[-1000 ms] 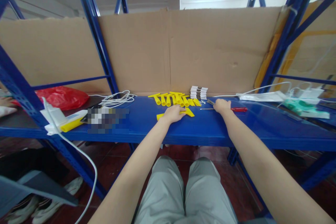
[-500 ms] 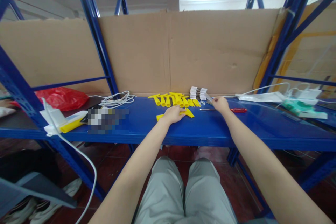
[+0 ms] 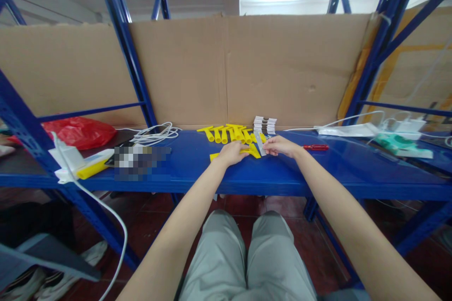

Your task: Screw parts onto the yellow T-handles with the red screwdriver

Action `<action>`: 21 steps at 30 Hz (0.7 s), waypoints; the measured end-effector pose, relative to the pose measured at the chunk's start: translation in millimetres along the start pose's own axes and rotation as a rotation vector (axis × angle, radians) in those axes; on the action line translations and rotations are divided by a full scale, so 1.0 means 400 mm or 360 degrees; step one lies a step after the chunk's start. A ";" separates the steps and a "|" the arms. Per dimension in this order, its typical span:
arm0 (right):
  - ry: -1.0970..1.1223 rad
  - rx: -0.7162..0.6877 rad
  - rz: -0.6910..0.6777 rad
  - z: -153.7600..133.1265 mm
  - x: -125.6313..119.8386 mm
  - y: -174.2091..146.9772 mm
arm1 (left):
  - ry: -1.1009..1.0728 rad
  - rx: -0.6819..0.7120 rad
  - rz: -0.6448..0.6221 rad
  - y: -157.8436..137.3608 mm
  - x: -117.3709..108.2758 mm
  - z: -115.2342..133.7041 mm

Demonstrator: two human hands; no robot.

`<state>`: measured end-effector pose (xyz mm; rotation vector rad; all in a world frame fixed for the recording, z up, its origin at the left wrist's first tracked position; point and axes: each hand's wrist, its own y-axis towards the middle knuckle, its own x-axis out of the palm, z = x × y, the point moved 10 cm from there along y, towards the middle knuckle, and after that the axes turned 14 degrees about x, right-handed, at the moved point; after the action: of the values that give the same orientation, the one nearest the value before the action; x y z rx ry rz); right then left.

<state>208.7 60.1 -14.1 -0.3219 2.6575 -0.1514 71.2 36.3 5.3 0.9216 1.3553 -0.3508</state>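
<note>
My left hand (image 3: 232, 153) is closed around a yellow plastic scraper handle (image 3: 254, 152) lying low over the blue shelf, its flared head pointing right. Pinched in the fingers of my right hand (image 3: 280, 146) is a thin, flat grey blade (image 3: 260, 145), held against or just beside that flared head; whether they touch I cannot tell. Behind both hands lies a row of yellow T-shaped scraper handles (image 3: 224, 135). A stack of small white-and-dark packs (image 3: 264, 125) stands just beyond the blade.
To the right lies a red-handled screwdriver (image 3: 316, 147). White cables (image 3: 160, 132) and a red plastic bag (image 3: 83, 130) are on the left. A power strip (image 3: 68, 162) hangs by the left post. Cardboard (image 3: 183, 66) closes off the back. Green-and-white items (image 3: 402, 143) sit far right.
My right hand has moved left from beside the packs, bringing the blade to the head of the yellow handle. My left hand keeps its hold on the handle.
</note>
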 end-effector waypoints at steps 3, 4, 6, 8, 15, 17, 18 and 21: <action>-0.0017 0.0036 -0.0006 0.005 0.007 0.004 | 0.0016 0.0002 -0.0010 0.002 0.004 0.000; -0.0018 0.0045 -0.0010 0.007 0.008 0.006 | 0.0022 0.0004 -0.0005 0.002 0.003 0.000; -0.0019 0.0056 -0.0022 0.009 0.011 0.009 | 0.0028 0.0015 0.0017 0.002 0.000 0.003; -0.0019 0.0048 -0.0045 0.009 0.015 0.010 | 0.0028 0.0042 0.0037 0.002 -0.004 0.010; -0.0056 -0.0024 -0.0121 -0.001 0.027 0.000 | 0.0061 0.0131 -0.0015 0.003 -0.003 0.031; -0.0065 -0.0040 -0.0122 -0.003 0.028 -0.001 | 0.0091 0.0159 -0.0033 0.005 -0.002 0.038; -0.0065 -0.0049 -0.0123 -0.004 0.028 -0.002 | 0.0105 0.0169 -0.0042 0.007 -0.002 0.041; -0.0066 -0.0069 -0.0133 -0.006 0.029 -0.001 | 0.0124 0.0178 -0.0054 0.008 -0.005 0.047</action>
<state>197.7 57.1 -17.1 -0.4457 2.6106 -0.1121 85.6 23.9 7.1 1.0148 1.4357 -0.4241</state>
